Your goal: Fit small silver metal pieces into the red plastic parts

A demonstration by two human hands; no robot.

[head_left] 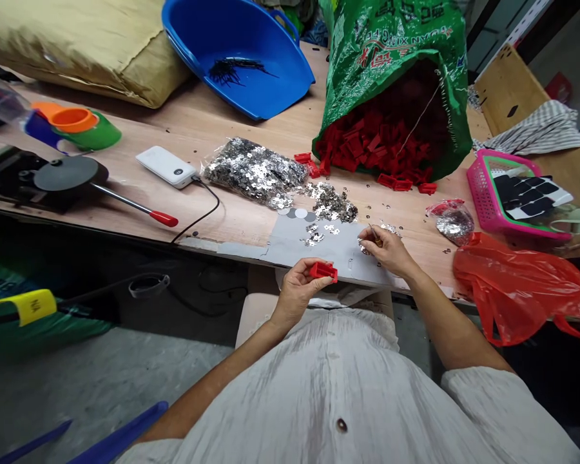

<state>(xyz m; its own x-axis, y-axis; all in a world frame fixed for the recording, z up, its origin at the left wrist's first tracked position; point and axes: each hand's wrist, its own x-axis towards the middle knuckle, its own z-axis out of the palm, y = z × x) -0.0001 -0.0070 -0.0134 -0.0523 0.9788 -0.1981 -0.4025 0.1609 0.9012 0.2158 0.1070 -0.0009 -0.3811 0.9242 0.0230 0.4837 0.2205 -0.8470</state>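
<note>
My left hand (pixel 294 293) grips a small red plastic housing (pixel 324 272) at the table's front edge, its hollow side facing up. My right hand (pixel 389 250) is closed around a slim tool with a yellow-brown part (pixel 377 241); its exact kind is unclear. The right fingertips are low over the grey sheet (pixel 285 241), by a few small metal pieces. Left of them, more loose silvery metal clips (pixel 313 236) lie on the sheet. Behind these is a larger heap of the same clips (pixel 333 203), next to a clear bag packed with them (pixel 256 171).
A green woven sack (pixel 391 77) spills red housings (pixel 367 142) at the back. Behind stands a blue scoop-shaped tub (pixel 270 90). A white power bank (pixel 167 166) with a cable and a red-tipped lever (pixel 162 218) are leftward. A pink basket (pixel 483 200) and red plastic bag (pixel 526 290) lie rightward.
</note>
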